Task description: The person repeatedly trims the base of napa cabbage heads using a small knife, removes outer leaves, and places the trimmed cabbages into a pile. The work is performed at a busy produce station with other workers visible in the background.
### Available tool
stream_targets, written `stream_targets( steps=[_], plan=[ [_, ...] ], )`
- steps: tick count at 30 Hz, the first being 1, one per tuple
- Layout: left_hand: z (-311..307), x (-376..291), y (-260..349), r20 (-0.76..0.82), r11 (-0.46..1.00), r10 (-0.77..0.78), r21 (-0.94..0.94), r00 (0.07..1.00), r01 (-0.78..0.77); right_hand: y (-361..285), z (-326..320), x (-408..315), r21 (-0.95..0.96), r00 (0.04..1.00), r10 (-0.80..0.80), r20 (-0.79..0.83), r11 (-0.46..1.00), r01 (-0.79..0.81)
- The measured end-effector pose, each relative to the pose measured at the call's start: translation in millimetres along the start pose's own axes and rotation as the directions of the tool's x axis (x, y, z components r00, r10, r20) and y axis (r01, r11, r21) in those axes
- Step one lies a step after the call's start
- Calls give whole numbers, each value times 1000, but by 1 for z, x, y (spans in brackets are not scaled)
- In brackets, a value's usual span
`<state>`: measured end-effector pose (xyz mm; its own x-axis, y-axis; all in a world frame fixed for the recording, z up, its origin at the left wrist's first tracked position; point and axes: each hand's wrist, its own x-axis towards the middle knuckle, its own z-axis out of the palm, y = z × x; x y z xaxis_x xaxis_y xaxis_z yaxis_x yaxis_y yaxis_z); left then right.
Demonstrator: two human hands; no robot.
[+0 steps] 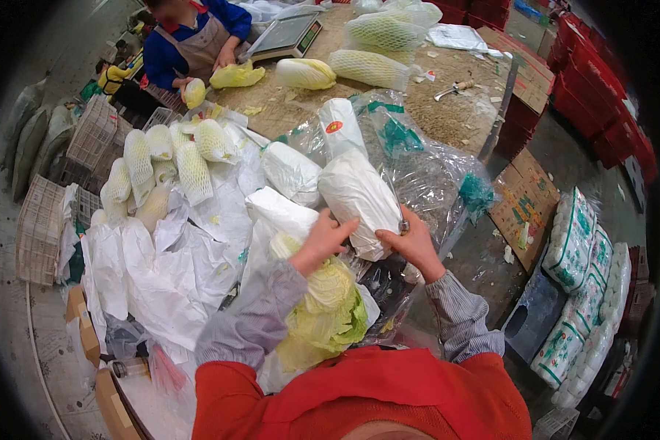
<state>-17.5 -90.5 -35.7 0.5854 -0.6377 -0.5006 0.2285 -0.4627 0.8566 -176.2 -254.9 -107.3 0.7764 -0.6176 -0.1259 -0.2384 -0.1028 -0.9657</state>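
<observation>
A cabbage-sized bundle in white paper (357,201) lies in front of me, tilted over other wrapped bundles. My right hand (416,245) holds its lower right end, thumb on the paper. A thin metal tool (403,224), partly hidden, shows between that hand and the bundle. At the bundle's left side is my left hand (328,242), fingers apart, with fingertips over the paper's edge; whether they press on it is hard to tell. Below my hands lie unwrapped Chinese cabbages (322,313). More paper-wrapped bundles (291,173) rest beyond, one bearing a red sticker (334,127).
White paper sheets (159,269) and foam-netted cabbages (192,170) lie to the left. Clear plastic film (434,170) covers the near tabletop (462,118). Across it, a co-worker (198,44) handles cabbages beside a scale (286,36). Red crates (594,93) and packed bundles (575,286) stand right.
</observation>
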Motion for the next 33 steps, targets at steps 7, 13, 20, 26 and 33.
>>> stream_targets(
  steps=[7,13,20,26,33],
  plan=[
    [34,29,-28,-61,827,174,-532,983,-180,-37,36,-70,-377,850,-505,-151,824,422],
    [-11,-60,-6,123,570,469,-799,875,-193,-102,-1,-114,277,852,-514,-98,808,519],
    [-34,-178,-25,-64,489,511,-798,857,-351,-133,38,-150,554,921,-140,364,827,-94],
    [-47,-218,-121,-354,759,449,-334,821,-559,-94,88,-175,-6,858,-479,185,873,488],
    [-43,-221,-165,-357,822,565,176,744,-541,-88,122,-152,-58,717,-595,363,754,655]
  ],
)
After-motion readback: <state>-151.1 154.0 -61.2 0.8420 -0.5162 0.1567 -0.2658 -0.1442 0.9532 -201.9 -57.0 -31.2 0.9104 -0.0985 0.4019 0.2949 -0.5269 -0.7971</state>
